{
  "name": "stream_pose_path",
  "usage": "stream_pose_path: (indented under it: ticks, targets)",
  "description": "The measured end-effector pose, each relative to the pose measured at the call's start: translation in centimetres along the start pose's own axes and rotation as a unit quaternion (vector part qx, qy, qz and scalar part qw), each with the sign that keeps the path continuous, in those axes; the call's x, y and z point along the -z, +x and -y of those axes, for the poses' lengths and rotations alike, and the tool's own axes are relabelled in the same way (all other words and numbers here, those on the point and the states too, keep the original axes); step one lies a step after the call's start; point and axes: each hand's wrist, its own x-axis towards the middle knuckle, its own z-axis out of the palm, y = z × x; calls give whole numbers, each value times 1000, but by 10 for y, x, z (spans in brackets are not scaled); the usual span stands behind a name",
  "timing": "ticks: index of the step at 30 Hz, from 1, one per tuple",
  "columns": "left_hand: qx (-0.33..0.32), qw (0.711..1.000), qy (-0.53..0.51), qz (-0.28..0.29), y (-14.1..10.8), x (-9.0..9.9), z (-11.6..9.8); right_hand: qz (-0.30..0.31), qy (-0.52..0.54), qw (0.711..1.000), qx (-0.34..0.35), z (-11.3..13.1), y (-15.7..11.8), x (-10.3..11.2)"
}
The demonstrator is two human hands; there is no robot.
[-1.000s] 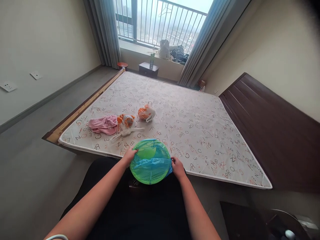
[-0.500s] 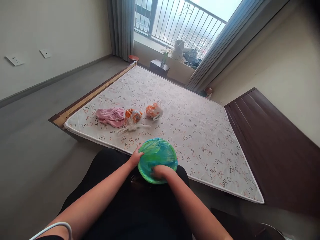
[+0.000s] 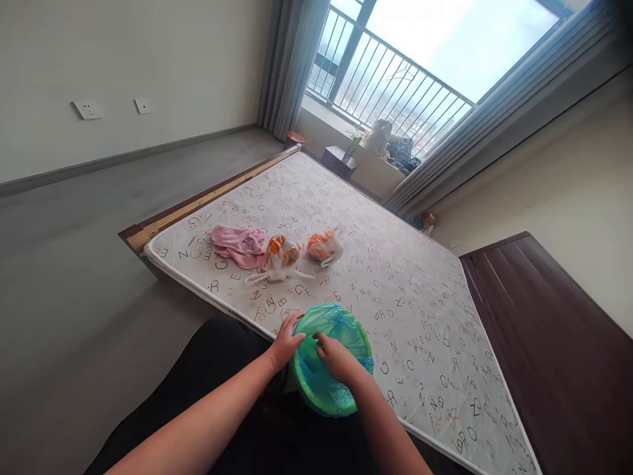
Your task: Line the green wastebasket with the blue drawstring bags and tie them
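A round green trash bin (image 3: 370, 346) lined with a thin blue-green plastic bag (image 3: 342, 323) is at my lap, its mouth facing up, beside the mattress edge. My left hand (image 3: 287, 343) grips the bin's rim on the left, thumb over the bag's edge and fingers outside. Over the mouth, partly inside the liner, is my right hand (image 3: 340, 359); its fingers are bent and apart, with nothing visible in them. The bin's lower part is hidden by its rim and my arms.
On the letter-printed mattress (image 3: 376, 231) lie a pink cloth (image 3: 238, 245) and two knotted plastic bags with orange contents, one nearer (image 3: 281, 254) and one farther (image 3: 324, 245). A dark headboard (image 3: 534, 316) stands at right; a small nightstand (image 3: 339, 161) is near the window.
My right hand has lifted from the bin's lower inside toward the middle of its mouth. The liner now sinks deeper into the bin. The view has shifted, and my left hand stays on the rim.
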Motion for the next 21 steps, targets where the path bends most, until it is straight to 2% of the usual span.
stream_pose_path:
  ticks: [2, 3, 4, 5, 7, 8, 10, 11, 14, 16, 19, 21]
  targets:
    - [-17, 999, 37, 19, 0, -6, -1, 28, 103, 994, 32, 6, 8, 39]
    - [-25, 998, 56, 23, 0, -10, -3, 15, 173, 985, 21, 7, 20, 58]
    - [-31, 997, 73, 24, -1, -13, -6, -16, 214, 977, 10, 6, 37, 76]
    - [-36, 995, 86, 20, -2, -17, -9, -79, 225, 971, 6, 3, 58, 92]
    - [-50, 993, 105, 21, -5, -24, -16, -207, 174, 963, 16, -10, 111, 117]
    - [-61, 991, 112, 27, -7, -26, -18, -249, 117, 961, 24, -19, 140, 125]
    - [-80, 988, 121, 44, -9, -29, -22, -314, -16, 948, 43, -35, 198, 136]
    - [-84, 988, 121, 48, -10, -29, -23, -325, -85, 941, 46, -42, 225, 140]
    - [-72, 991, 106, 40, -9, -26, -23, -280, -250, 927, 8, -54, 295, 146]
    - [-63, 993, 94, 33, -8, -23, -23, -204, -314, 927, -2, -56, 334, 147]
    - [-50, 994, 82, 42, -7, -19, -26, -52, -365, 930, 5, -69, 385, 145]
    - [-40, 995, 76, 44, -7, -19, -29, -9, -379, 925, -21, -90, 412, 137]
